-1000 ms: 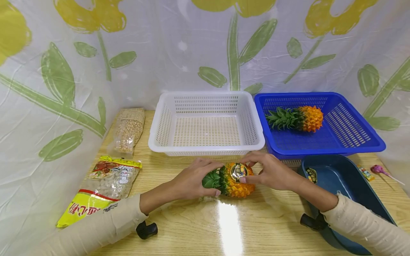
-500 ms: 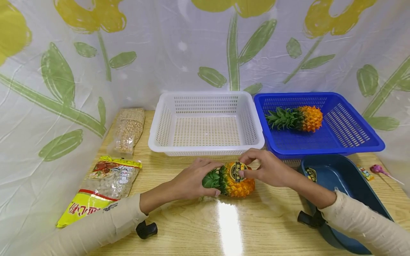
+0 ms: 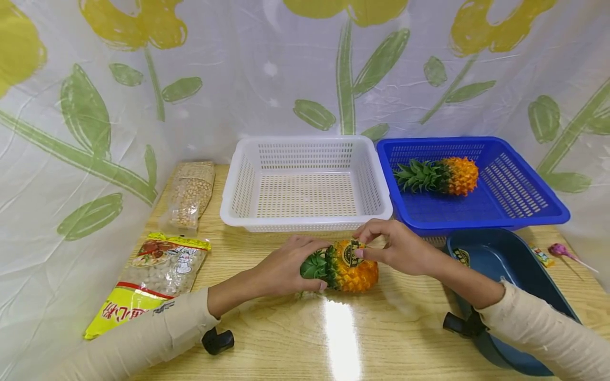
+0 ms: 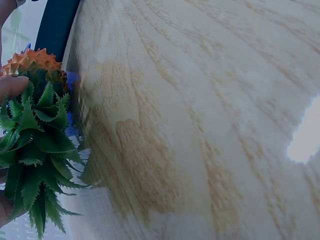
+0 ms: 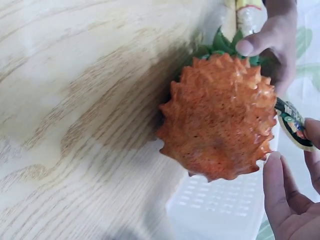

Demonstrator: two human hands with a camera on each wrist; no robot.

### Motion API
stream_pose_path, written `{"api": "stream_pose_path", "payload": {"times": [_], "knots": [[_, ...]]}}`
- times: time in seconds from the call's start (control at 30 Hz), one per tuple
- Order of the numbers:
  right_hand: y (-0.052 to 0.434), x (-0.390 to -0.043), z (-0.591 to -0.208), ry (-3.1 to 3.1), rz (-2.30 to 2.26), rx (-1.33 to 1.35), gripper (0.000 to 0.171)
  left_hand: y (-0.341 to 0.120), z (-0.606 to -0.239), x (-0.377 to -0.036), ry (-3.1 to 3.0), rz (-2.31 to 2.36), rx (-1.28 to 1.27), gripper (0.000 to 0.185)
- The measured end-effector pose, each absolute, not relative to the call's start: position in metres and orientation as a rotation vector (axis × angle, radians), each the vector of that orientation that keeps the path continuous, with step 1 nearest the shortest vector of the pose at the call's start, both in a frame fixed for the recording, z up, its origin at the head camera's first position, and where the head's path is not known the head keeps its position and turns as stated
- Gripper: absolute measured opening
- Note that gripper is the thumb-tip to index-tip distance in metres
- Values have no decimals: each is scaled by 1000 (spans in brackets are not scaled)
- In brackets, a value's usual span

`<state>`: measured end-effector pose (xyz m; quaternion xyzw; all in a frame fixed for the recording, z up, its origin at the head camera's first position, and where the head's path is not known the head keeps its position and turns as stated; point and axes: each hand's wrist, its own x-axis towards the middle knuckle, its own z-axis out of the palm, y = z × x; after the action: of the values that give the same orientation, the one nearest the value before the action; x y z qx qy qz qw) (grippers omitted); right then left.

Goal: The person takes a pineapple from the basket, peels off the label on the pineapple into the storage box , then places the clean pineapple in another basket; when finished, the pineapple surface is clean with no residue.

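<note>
Left hand [image 3: 286, 270] grips the leafy crown of the pineapple [image 3: 350, 270], lying crown-left near the surface's front-middle, while right hand [image 3: 397, 248] fingers pinch its label [image 3: 351, 252].

white basket [image 3: 305, 219] hems the far side; near table [image 3: 343, 338] lies open.

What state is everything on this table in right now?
near pineapple: lying on its side on the table, gripped at its leaves by the left hand
label: pinched by the right hand
white basket: empty
blue basket: holds a second pineapple lying sideways
</note>
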<state>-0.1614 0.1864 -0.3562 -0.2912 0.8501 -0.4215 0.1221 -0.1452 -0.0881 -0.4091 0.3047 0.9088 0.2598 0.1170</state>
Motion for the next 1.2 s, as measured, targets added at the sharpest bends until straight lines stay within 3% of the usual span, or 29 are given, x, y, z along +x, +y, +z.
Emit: {"api": "stream_pose_path", "payload": {"times": [0.33, 0.6, 1.2], "knots": [[193, -157, -344, 2408, -1256, -714, 7, -88, -409, -146, 2654, 766, 901, 82], [205, -155, -340, 2322, -1297, -595, 17, -89, -406, -147, 2638, 727, 899, 84], [235, -149, -341, 2358, -1236, -493, 18, -109, -399, -146, 2614, 623, 926, 107]]}}
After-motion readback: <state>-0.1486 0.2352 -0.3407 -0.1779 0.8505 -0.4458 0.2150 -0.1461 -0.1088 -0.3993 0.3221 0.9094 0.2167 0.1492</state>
